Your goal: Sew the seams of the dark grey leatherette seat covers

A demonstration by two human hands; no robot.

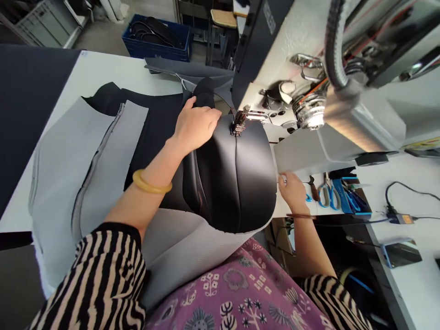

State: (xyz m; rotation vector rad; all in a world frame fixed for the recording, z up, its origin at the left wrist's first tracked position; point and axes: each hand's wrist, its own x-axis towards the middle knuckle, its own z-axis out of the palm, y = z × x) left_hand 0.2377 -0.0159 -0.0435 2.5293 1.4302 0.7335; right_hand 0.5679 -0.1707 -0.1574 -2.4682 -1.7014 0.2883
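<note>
A large black leather-like piece (pixel 256 183) with a seam down its middle lies under the presser foot (pixel 236 128) of a sewing machine (pixel 275 59). My left hand (pixel 197 123) rests on the black material left of the foot, its fingers curled over a dark fold. To the right of the piece, my right hand (pixel 291 190) is closed near its edge, the fingertips round something small and shiny that I cannot make out. Grey-backed fabric (pixel 68 146) spreads leftward over the table and hangs down toward my lap.
Blue-handled scissors (pixel 330 196) and a blue tool box (pixel 354 197) lie at the right. A phone (pixel 401 253) and cables are farther right. A blue crate (pixel 156 39) with black parts stands beyond the white table (pixel 92 68).
</note>
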